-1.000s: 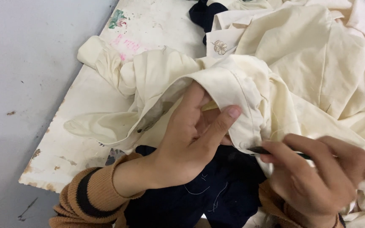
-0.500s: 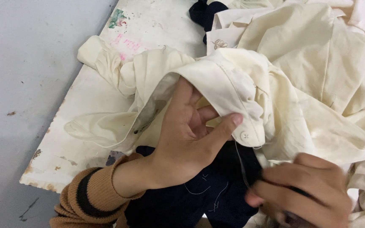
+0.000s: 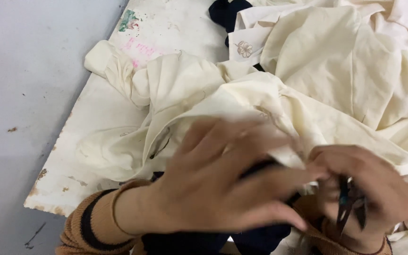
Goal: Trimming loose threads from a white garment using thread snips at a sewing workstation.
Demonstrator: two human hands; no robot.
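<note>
Small dark snips [image 3: 350, 208] clasped in right hand [image 3: 360, 189]; left hand [image 3: 223, 189] blurred, fingers spread over cream garment [image 3: 242, 104], grip not discernible. Garment bunched on white board [image 3: 100, 118]. Trimming judged underway; more cream pieces [image 3: 345, 61] piled behind, seemingly unhandled.

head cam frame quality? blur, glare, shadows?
Head view: the left hand is smeared by motion blur, fingers streaked; the right hand and the dark snips it grips are softer too. The cream cloth and the white board stay sharp. Lighting is flat and even, with no glare and only faint shadows in the folds.
</note>
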